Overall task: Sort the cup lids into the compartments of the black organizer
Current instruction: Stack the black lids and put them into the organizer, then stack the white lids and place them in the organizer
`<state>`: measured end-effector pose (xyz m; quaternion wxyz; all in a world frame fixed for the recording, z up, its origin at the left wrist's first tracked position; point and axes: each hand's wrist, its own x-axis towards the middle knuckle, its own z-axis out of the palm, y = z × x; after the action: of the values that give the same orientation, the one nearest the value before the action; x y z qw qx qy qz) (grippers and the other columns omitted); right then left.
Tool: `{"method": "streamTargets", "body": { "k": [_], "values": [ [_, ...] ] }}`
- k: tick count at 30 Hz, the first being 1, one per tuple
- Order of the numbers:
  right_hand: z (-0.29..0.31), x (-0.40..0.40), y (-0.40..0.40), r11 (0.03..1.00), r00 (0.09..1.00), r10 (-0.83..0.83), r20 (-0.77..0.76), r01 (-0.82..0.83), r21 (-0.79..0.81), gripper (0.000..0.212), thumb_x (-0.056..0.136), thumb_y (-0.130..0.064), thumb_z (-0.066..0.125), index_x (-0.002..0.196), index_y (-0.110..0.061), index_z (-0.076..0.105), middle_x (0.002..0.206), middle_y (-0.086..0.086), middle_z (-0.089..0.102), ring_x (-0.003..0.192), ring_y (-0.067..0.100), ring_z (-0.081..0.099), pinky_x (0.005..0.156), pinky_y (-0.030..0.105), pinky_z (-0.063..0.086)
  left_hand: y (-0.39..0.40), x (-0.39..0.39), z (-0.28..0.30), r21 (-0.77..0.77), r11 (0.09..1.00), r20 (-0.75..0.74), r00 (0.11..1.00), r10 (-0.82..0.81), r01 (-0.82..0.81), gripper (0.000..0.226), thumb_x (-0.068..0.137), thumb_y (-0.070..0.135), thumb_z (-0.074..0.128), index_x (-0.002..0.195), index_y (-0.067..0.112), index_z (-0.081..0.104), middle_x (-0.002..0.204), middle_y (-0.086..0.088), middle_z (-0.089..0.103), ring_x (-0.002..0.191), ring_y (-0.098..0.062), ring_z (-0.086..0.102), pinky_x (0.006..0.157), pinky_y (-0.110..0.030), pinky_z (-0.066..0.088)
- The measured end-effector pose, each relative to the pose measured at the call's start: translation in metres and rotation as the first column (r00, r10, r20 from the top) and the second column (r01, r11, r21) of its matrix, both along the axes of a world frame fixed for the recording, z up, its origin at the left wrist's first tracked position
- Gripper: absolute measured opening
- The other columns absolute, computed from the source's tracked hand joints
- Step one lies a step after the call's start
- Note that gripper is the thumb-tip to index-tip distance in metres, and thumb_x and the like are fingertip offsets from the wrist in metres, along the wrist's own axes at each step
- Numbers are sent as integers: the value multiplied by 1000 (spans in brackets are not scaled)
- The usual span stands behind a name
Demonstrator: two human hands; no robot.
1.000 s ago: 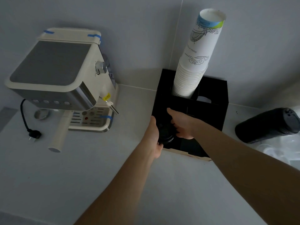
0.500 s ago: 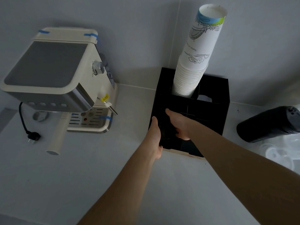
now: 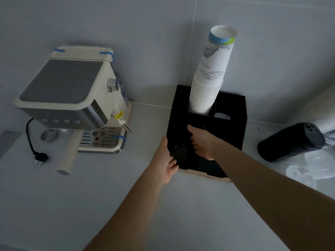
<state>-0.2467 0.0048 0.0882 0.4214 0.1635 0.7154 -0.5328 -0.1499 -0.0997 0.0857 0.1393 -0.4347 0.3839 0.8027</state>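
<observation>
From the head camera, the black organizer (image 3: 230,113) stands on the pale counter (image 3: 90,205) against the wall, and everything else sits around it. The left hand (image 3: 165,163) is pressed on its front-left corner, thumb along the outer wall and fingers (image 3: 173,163) curled over the front edge, gripping the organizer itself. The right hand (image 3: 202,142) reaches down into the front-left compartment, fingers bent; whether it has hold of anything cannot be told in the dark interior. A black cup lid (image 3: 179,151) shows faintly in that compartment, between the two hands. A tall stack of white paper cups (image 3: 210,78) rises from the organizer's rear-left compartment. A cream espresso machine (image 3: 72,104) sits well left of the organizer, a dark cylindrical sleeve (image 3: 291,142) lies to its right, with clear plastic lids (image 3: 301,173) beside it.
</observation>
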Motion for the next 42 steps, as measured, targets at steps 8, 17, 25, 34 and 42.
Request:
{"method": "streamTargets", "body": {
  "k": [8, 17, 25, 34, 42],
  "values": [
    [33, 29, 41, 985, 995, -86, -58, 76, -152, 68, 96, -52, 46, 143, -4, 45, 146, 14, 50, 133, 28, 48, 113, 41, 32, -9, 37, 11, -42, 999, -176, 984, 24, -32, 48, 99, 36, 43, 133, 4, 52, 130, -16, 60, 118, -26, 58, 99, -38, 46],
    [68, 89, 114, 886, 949, -297, -106, 232, -400, 33, 98, -32, 52, 118, -10, 65, 115, 11, 72, 108, 26, 67, 92, 39, 52, 4, 82, 43, -2, 997, -271, 960, 75, -78, 29, 93, 22, 53, 114, 7, 66, 108, -14, 70, 102, -26, 65, 85, -36, 51],
    [69, 119, 195, 801, 837, -520, -169, 410, -435, 25, 97, -20, 53, 105, -3, 70, 99, 17, 76, 87, 28, 72, 80, 40, 55, 31, 96, 51, -22, 999, -314, 949, 24, -32, 26, 93, 24, 52, 108, 11, 68, 101, -11, 70, 97, -24, 65, 87, -37, 50],
    [58, 142, 283, 732, 752, -639, -160, 531, -426, 24, 94, -20, 56, 104, -4, 70, 92, 14, 72, 82, 29, 68, 80, 41, 55, 101, 71, 47, -69, 990, -298, 945, -138, 123, 25, 93, 26, 52, 107, 12, 68, 99, -10, 69, 94, -23, 65, 83, -36, 50],
    [33, 141, 358, 669, 684, -718, -128, 627, -400, 24, 95, -23, 57, 105, -5, 70, 92, 13, 72, 81, 28, 68, 82, 43, 54, 156, 48, 35, -154, 962, -255, 931, -260, 226, 26, 94, 26, 51, 109, 12, 66, 102, -11, 69, 96, -24, 64, 84, -37, 49]
  ]
}}
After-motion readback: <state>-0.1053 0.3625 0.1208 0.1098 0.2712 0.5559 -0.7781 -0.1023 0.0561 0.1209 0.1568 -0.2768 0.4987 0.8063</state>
